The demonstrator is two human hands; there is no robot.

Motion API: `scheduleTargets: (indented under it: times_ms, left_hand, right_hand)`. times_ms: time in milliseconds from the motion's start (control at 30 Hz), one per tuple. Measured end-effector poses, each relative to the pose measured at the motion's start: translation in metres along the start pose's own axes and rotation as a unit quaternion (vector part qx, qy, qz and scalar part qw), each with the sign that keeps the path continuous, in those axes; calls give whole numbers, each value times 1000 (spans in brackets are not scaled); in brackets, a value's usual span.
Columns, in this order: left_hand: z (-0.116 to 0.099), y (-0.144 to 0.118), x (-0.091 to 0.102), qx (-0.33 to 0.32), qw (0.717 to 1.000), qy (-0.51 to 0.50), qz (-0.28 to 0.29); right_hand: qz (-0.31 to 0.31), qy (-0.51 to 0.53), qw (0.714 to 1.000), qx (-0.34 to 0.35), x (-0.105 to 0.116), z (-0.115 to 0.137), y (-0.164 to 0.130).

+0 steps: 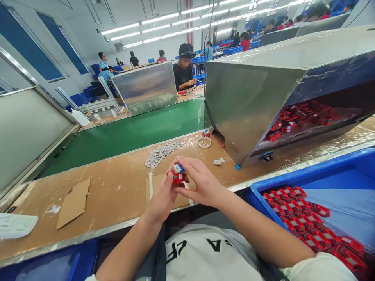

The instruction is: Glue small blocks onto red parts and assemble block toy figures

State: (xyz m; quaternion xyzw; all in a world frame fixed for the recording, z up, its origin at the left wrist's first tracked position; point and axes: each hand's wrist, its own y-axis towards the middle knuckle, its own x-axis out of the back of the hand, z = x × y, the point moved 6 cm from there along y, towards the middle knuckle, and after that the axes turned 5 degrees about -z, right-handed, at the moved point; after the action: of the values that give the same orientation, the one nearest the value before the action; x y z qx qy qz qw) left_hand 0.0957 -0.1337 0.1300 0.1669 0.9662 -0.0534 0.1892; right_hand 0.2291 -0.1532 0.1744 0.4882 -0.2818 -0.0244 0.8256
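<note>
A small red plastic part with a blue and white top (177, 176) is held up over the near edge of the bench. My left hand (159, 199) grips it from the left, thumb against its side. From the right, my right hand (202, 180) curves around it, fingertips touching its top and lower side. The fingers hide much of the part. Beneath the hands lies a cardboard sheet with white tape strips (150, 186). Just beyond them spreads a pile of small flat grey pieces (162, 154).
A metal hopper (249, 101) holding red parts (301, 117) stands at right. Below it, a blue bin (254, 191) contains rows of red parts (299, 208). A tape ring (204, 142) and torn cardboard (74, 203) lie on the bench. Behind runs a green belt (140, 130); a co-worker (184, 72) sits beyond.
</note>
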Motion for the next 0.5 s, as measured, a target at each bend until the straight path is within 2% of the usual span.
scheduleTargets:
  times_ms: [100, 167, 233, 267, 300, 333, 400, 433, 467, 500]
  left_hand:
    - [3, -3, -9, 43, 996, -50, 54]
    - [1, -6, -5, 39, 997, -20, 67]
    - [-10, -7, 8, -29, 995, 87, 50]
    - [-22, -7, 15, -93, 979, 176, 32]
    - [-36, -9, 21, -172, 944, 280, 14]
    - [-50, -12, 23, -257, 884, 390, -1]
    - [-73, -20, 19, -394, 724, 566, 4]
    - [-79, -24, 14, -438, 651, 620, 28]
    - [-83, -27, 8, -469, 592, 652, 59]
    - [-85, -30, 2, -493, 548, 670, 91]
  right_hand:
    - [13, -46, 997, 63, 2, 1, 12]
    - [28, -74, 992, 103, 4, 3, 20]
    - [52, -96, 986, 129, 7, 8, 27]
    - [70, -101, 983, 133, 8, 11, 29]
    - [92, -101, 982, 131, 9, 14, 31]
    - [115, -97, 981, 125, 10, 17, 32]
    - [156, -85, 978, 107, 12, 23, 31]
    - [171, -80, 977, 100, 13, 26, 29]
    - [182, -77, 975, 97, 14, 29, 28]
    - [189, -75, 974, 98, 14, 32, 26]
